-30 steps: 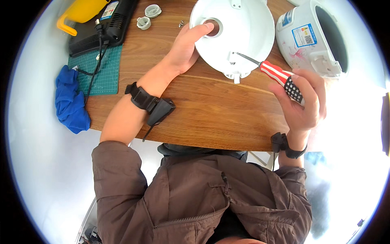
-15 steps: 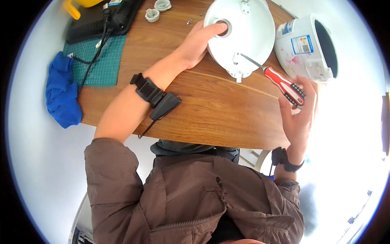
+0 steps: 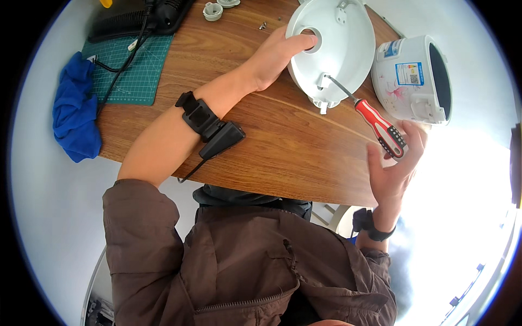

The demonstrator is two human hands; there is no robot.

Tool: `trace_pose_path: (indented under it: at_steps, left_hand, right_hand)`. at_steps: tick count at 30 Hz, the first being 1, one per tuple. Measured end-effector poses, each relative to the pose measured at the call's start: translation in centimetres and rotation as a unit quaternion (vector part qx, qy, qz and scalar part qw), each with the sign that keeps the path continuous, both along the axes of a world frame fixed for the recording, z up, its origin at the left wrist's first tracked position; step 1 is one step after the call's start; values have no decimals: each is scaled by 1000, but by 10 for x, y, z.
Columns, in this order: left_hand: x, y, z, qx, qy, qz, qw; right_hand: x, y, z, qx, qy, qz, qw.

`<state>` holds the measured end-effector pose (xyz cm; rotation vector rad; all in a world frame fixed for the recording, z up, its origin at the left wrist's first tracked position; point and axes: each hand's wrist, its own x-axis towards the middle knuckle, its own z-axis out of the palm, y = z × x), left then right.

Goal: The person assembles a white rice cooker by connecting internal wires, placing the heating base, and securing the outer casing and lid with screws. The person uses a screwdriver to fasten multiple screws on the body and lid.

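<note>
My left hand (image 3: pixel 277 54) rests on a round white appliance lid (image 3: pixel 337 49) lying on the wooden table (image 3: pixel 283 141), fingers hooked into the lid's centre hole. My right hand (image 3: pixel 394 168) holds the handle of a red, white and black screwdriver (image 3: pixel 380 127) loosely, with the fingers partly spread. The screwdriver's metal tip meets the lid near its hinge bracket at the lower edge. A black strap device with a cable sits on my left wrist (image 3: pixel 209 125).
A white rice cooker body (image 3: pixel 413 81) lies tilted to the right of the lid. A green cutting mat (image 3: pixel 133 70), black cables, a blue cloth (image 3: pixel 73 108) and small white caps (image 3: pixel 213 11) lie at the table's left and far side. Small screws (image 3: pixel 263 25) lie near the lid.
The view has shifted so the table sits lower and closer. My right hand's grip on the screwdriver handle has loosened, fingers spreading; the tip stays on the lid. My left hand keeps holding the lid.
</note>
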<state>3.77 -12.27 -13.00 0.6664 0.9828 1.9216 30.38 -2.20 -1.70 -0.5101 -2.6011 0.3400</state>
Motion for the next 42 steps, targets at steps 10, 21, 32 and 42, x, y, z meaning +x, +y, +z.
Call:
trace_pose_path:
  at_steps: [10, 21, 32, 42]
  left_hand:
    - [-1, 2, 0, 6, 9, 1, 1000]
    - [-1, -1, 0, 4, 13, -8, 1000]
    - [-1, 0, -3, -4, 19, 1, 1000]
    - [-1, 2, -4, -2, 18, -7, 1000]
  right_hand:
    - [-9, 9, 9, 53, -17, 62, 997]
    - [8, 24, 0, -44, -39, -17, 998]
    - [3, 21, -5, -183, 32, -63, 981]
    - [-3, 26, -2, -84, 5, -81, 993]
